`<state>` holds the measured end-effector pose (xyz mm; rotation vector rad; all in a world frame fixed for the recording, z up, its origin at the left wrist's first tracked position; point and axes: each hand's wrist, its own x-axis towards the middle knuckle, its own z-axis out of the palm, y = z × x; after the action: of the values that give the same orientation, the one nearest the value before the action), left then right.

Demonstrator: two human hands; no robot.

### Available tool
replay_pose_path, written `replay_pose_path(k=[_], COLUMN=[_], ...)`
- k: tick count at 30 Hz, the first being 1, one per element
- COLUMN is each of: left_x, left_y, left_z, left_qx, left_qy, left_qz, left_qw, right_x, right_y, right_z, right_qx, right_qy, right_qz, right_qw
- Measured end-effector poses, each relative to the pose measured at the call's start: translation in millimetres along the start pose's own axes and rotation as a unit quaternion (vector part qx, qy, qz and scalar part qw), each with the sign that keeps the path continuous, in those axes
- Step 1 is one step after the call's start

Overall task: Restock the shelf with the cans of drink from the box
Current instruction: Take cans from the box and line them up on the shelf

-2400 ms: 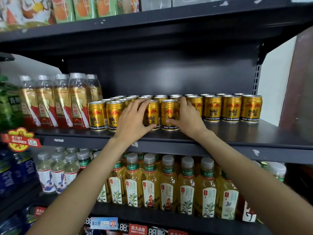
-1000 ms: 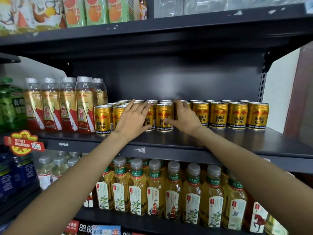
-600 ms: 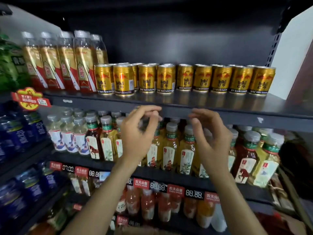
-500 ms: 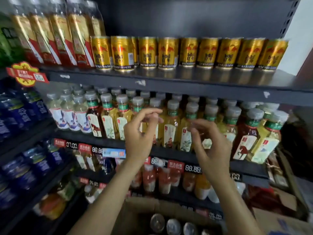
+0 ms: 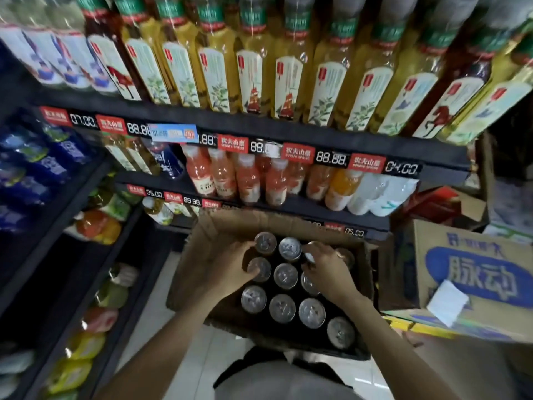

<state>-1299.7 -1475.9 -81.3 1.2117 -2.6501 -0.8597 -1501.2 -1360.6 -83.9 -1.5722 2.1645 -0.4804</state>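
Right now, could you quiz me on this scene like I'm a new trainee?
1. True or false: both hands are down in the box among the cans.
2. Which box holds the silver-topped cans: A, the open brown one, or B, the blue-printed box?
3. Fill in: the left hand touches a can in the ____ column.

Key:
1. True; the right hand is there too.
2. A
3. left
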Motion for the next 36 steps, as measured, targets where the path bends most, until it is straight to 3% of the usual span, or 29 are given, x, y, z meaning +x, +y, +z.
replay_pose_path(k=[5, 12, 19, 23, 27, 29, 32, 34, 36], left_x=[25.8, 67.2, 80.6, 69.0, 46.3, 38.0, 32.3, 31.5, 31.8], left_y=[-16.5, -23.0, -27.3, -23.7, -7.1, 8.7, 37.9, 56.1, 73.2], left_z=[38.7, 61.5, 86.2, 67.5, 17.9, -14.6, -62.2, -87.3, -107.1], left_qx=[-0.096, -0.105, -0.1, -0.103, -0.217, -0.273, -0.379, -0.414, -0.401], left_qy=[-0.025, -0.005, -0.018, 0.017, 0.094, 0.123, 0.138, 0.155, 0.174], left_qz=[-0.13, -0.111, -0.156, -0.132, -0.094, -0.094, -0.093, -0.074, -0.05], left_qw=[0.987, 0.988, 0.982, 0.986, 0.967, 0.95, 0.91, 0.894, 0.898], right_x=[27.7, 72.2, 71.1, 49.1, 25.1, 17.2, 7.0, 3.5, 1.7], right_y=[2.0, 7.2, 10.4, 2.1, -14.4, -22.2, -36.1, -47.9, -57.7], right_z=[32.0, 50.3, 52.1, 24.8, -22.3, -44.1, -75.5, -97.8, -120.2], right_qx=[-0.169, -0.285, -0.274, -0.165, 0.053, 0.212, 0.425, 0.493, 0.514], right_qy=[-0.026, -0.11, -0.017, 0.025, 0.081, 0.101, 0.105, 0.094, 0.097], right_qz=[-0.011, -0.049, -0.087, -0.062, 0.092, 0.123, 0.109, 0.088, 0.063], right_qw=[0.985, 0.951, 0.958, 0.984, 0.991, 0.964, 0.892, 0.861, 0.85])
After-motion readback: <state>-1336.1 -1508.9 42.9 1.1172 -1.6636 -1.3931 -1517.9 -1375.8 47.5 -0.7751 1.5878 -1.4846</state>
